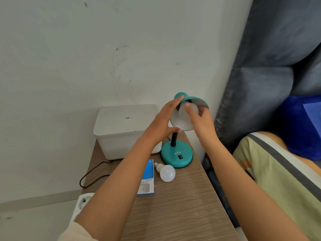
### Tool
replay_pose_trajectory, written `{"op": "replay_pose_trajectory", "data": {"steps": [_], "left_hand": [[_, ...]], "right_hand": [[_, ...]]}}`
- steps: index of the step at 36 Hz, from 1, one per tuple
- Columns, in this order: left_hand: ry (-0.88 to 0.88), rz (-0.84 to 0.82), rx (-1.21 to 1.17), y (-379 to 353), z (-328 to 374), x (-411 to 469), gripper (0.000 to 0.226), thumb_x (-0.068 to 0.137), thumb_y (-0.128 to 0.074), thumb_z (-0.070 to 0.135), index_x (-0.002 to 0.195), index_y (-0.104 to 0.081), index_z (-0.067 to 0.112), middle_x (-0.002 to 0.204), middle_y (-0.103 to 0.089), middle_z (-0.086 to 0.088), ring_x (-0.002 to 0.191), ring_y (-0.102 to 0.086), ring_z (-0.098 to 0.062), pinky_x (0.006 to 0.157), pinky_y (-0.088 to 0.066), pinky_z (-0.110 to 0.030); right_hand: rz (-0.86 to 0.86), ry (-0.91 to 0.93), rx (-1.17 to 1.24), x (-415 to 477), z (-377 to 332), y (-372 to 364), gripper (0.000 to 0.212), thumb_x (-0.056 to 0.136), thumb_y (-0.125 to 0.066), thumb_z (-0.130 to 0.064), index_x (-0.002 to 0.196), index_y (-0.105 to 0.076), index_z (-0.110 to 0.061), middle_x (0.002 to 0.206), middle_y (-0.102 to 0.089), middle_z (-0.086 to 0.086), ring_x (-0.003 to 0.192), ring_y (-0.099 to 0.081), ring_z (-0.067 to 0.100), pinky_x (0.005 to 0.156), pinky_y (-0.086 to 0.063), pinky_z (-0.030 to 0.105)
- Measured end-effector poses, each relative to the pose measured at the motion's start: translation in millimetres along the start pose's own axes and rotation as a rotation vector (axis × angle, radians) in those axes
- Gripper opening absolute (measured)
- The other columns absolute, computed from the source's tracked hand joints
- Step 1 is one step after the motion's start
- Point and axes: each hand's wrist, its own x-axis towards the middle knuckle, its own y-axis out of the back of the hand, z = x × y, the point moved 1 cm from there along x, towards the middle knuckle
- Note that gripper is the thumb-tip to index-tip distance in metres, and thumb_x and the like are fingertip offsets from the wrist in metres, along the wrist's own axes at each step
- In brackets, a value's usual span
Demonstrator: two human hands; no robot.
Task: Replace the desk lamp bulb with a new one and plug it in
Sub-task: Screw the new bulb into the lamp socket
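On the wooden desk (182,197): teal desk lamp (176,156) at the back right corner, shade (194,101) tipped toward the camera.
Left hand (161,122): fingers spread, cupped on the outside of the shade, thumb beneath its rim.
Right hand (202,122): fingertips (188,107) closed around the bulb in the shade (185,113), which sits up in the socket.
Second bulb (165,172): lying loose on the desk, just in front of the lamp's base, screw cap pointing back-left.
Blue box (146,178): flat, right beside that loose bulb.
White bin (125,131): against the wall, left of the lamp.
Black cord (92,173): looping off the desk's left edge.
Socket strip (83,204): down on the floor, left.
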Motion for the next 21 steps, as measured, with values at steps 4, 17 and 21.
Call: {"op": "replay_pose_trajectory", "data": {"steps": [4,17,21], "left_hand": [[-0.001,0.000,0.003,-0.5,2.1,0.8,0.102,0.069,-0.079,0.002,0.147,-0.021,0.031,0.146,-0.033,0.006,0.125,-0.032,0.003,0.108,-0.033,-0.024],[-0.017,0.000,0.029,-5.0,-0.1,3.3,0.102,0.068,-0.080,0.003,0.147,-0.021,0.030,0.147,-0.032,0.005,0.125,-0.028,0.007,0.105,-0.026,-0.010],[-0.021,0.006,0.028,-4.3,-0.9,3.1,0.102,0.069,-0.079,0.003,0.147,-0.021,0.029,0.143,-0.033,0.009,0.124,-0.028,0.008,0.102,-0.026,-0.005]], "right_hand": [[-0.043,-0.053,0.049,2.5,3.1,0.8,0.048,0.087,-0.056,-0.045,0.120,-0.050,-0.011,0.112,-0.060,0.004,0.104,-0.062,0.018,0.095,-0.051,0.037],[0.047,0.112,-0.150,-2.2,4.8,4.1,0.058,0.084,-0.061,-0.044,0.129,-0.044,-0.011,0.122,-0.055,0.002,0.110,-0.054,0.015,0.095,-0.047,0.033],[-0.026,-0.016,-0.080,3.6,6.8,5.0,0.059,0.085,-0.055,-0.051,0.124,-0.049,-0.007,0.107,-0.062,0.005,0.098,-0.062,0.017,0.090,-0.052,0.036]]}}
